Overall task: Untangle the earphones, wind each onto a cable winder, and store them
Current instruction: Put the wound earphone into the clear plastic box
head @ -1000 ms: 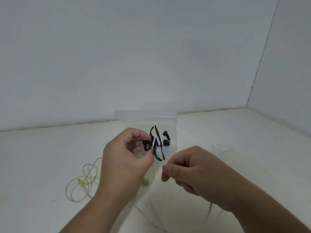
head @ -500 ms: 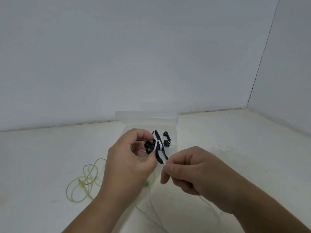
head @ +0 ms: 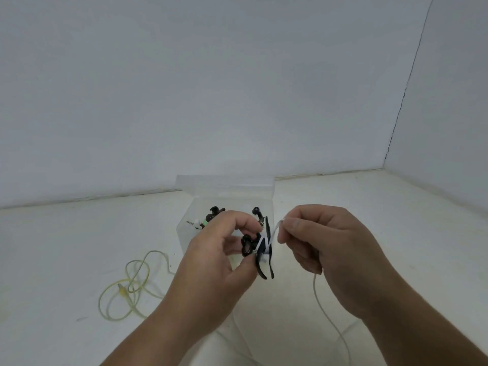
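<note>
Clear box (head: pixel 188 235) holds earphones (head: pixel 212 214) (lid (head: pixel 224 184) open).

The cable winder (head: pixel 267 231) looks like glossy black plastic; the white earphone cable (head: pixel 314 282) wound on it is smooth and matt; the yellow-green cable (head: pixel 153 251) is translucent and slightly shiny; the box (head: pixel 224 184) is clear, hazy plastic; the tabletop (head: pixel 66 247) is matt white, faintly scuffed.

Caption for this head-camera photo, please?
Left hand holds black plastic cable winder; right hand pinches white earphone cable wrapped round it.
</note>
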Demonstrator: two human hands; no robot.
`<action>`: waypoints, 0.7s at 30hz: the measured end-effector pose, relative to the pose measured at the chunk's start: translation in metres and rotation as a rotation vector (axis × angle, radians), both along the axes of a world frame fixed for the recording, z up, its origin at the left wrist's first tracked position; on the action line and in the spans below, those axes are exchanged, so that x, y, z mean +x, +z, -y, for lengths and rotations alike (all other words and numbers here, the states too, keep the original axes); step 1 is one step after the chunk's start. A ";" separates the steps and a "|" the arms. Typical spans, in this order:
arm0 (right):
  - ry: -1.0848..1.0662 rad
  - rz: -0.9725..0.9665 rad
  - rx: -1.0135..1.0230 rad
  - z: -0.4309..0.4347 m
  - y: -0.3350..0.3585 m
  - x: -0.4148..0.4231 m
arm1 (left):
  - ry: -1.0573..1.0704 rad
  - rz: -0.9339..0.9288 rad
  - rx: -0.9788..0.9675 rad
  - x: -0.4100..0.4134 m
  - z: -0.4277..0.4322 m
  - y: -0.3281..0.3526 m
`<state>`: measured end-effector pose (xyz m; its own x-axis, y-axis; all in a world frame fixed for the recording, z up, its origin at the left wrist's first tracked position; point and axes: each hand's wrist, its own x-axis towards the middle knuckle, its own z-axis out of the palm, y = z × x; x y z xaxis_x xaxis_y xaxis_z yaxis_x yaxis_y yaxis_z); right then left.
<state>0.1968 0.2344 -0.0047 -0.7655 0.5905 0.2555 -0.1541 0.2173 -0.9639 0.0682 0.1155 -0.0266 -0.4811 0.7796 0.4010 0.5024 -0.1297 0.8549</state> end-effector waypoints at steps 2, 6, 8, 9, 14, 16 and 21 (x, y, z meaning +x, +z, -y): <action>-0.018 0.013 0.013 0.000 0.000 0.001 | -0.019 0.021 -0.001 0.001 0.000 0.000; -0.152 0.077 0.182 -0.002 -0.002 0.001 | -0.034 -0.012 -0.012 0.002 0.001 0.001; -0.235 0.104 0.329 -0.003 -0.002 0.001 | -0.063 -0.006 -0.009 0.003 0.002 0.001; -0.274 0.106 0.400 -0.003 -0.003 0.000 | -0.079 0.008 -0.014 0.004 0.002 0.001; -0.399 0.081 0.437 -0.011 -0.003 0.001 | -0.147 0.070 -0.015 0.008 0.003 0.004; -0.376 0.108 0.313 -0.014 -0.005 0.001 | -0.165 0.117 -0.007 0.008 0.003 0.006; -0.213 0.270 -0.015 -0.017 -0.016 -0.003 | -0.157 0.167 0.054 0.012 0.002 0.006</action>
